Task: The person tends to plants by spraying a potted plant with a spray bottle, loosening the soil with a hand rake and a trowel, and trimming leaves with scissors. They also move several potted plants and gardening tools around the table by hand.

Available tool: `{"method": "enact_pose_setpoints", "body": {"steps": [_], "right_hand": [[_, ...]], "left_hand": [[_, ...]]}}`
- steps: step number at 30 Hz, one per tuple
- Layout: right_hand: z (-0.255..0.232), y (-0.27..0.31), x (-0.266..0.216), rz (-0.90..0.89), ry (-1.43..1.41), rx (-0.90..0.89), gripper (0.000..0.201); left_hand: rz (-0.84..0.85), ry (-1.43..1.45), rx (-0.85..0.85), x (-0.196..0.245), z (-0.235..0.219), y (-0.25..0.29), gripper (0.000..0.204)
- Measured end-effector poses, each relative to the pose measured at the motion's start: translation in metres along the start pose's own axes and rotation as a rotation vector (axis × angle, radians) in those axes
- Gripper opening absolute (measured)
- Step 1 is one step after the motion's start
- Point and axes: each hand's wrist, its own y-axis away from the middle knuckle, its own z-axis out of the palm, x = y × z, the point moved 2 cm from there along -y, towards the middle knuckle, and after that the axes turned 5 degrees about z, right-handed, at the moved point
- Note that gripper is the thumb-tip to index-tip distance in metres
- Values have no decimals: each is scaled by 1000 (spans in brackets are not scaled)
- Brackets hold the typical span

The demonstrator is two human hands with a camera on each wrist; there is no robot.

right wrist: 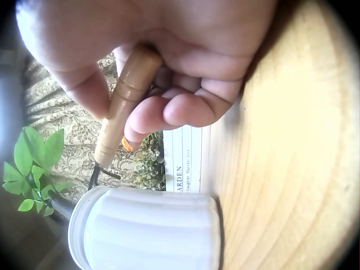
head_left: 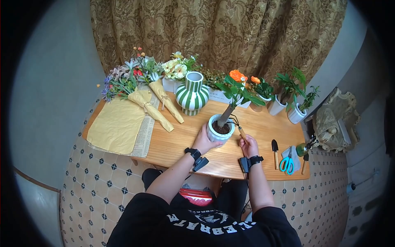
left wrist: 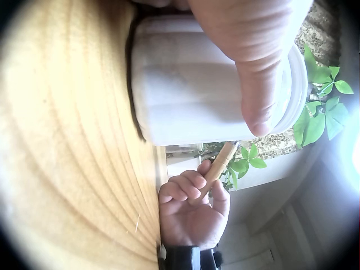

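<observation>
A white ribbed pot (head_left: 217,136) holding dark soil and a thick-stemmed green plant (head_left: 224,114) stands on the wooden table. My left hand (head_left: 204,141) grips its left side, the thumb lying across the wall below the rim in the left wrist view. My right hand (head_left: 249,147) pinches the wooden handle (right wrist: 121,107) of a small black rake between thumb and fingers. The rake's prongs (head_left: 234,120) reach over the pot's right rim; whether their tips touch the soil I cannot tell.
A green-and-white striped vase (head_left: 192,98) stands behind the pot. Wrapped bouquets (head_left: 151,110) lie on brown paper (head_left: 116,123) at the left. At the right are a small trowel (head_left: 275,155), blue-handled scissors (head_left: 286,164), a spray bottle (head_left: 302,149) and potted plants (head_left: 277,106).
</observation>
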Motion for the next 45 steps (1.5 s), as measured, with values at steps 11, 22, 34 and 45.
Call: {"method": "enact_pose_setpoints", "body": {"steps": [11,22,34,45], "right_hand": [[6,2,-3,-14,21,5,25],[0,-1,1,-11,30,6,24],[2,1,-1,-13,24,11,23],[3,1,-1,-23,28,11,24]], "left_hand": [[9,-17,16,-4,1,1,100],[15,2,5,-2,0,0,101],[-2,-26,3,-1,-1,0,102],[10,-23,9,-2,-1,0,102]]}}
